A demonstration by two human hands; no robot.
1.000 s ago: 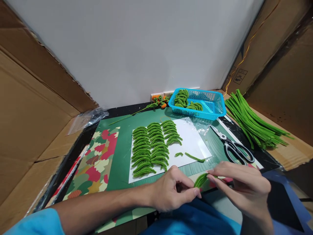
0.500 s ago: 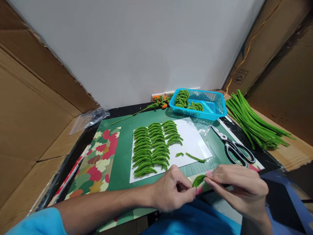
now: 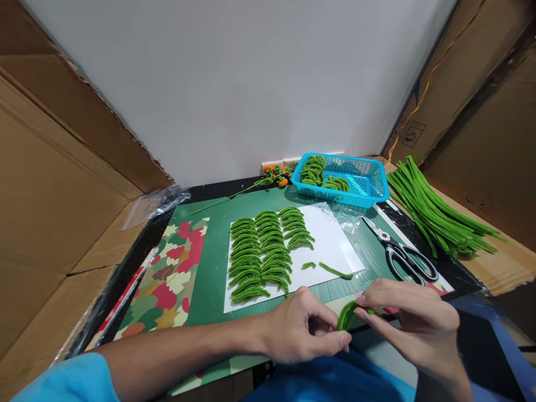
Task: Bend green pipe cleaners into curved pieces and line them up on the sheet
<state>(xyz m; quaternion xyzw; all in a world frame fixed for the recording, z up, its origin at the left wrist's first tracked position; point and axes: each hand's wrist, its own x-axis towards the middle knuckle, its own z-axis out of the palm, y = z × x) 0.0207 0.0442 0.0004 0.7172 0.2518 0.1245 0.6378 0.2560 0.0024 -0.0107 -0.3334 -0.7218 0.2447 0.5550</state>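
Note:
Between my two hands is a curved, looped piece of green pipe cleaner (image 3: 345, 316). My left hand (image 3: 307, 326) pinches its lower left end between thumb and bent forefinger. The upper right end sits between the thumb and fingertips of my right hand (image 3: 412, 318), with a short tip poking out past them. Behind my hands lies a white sheet (image 3: 330, 234) bearing rows of bent green pipe cleaner pieces (image 3: 245, 259). A short curled piece (image 3: 309, 265) and a straighter pipe cleaner piece (image 3: 335, 271) lie at the sheet's right side.
A blue basket (image 3: 368, 201) with more green shapes stands at the back. Scissors (image 3: 402, 254) lie to the right, near a bundle of long green pipe cleaners (image 3: 439, 212). An orange-and-green stem (image 3: 272, 177) and clear plastic bag (image 3: 157, 204) lie behind. Cardboard walls (image 3: 54, 145) flank the table.
My left thumb has slid forward and right at the lower end of the piece. The green loop has tilted steeper, and its tip now shows beyond my right fingertips.

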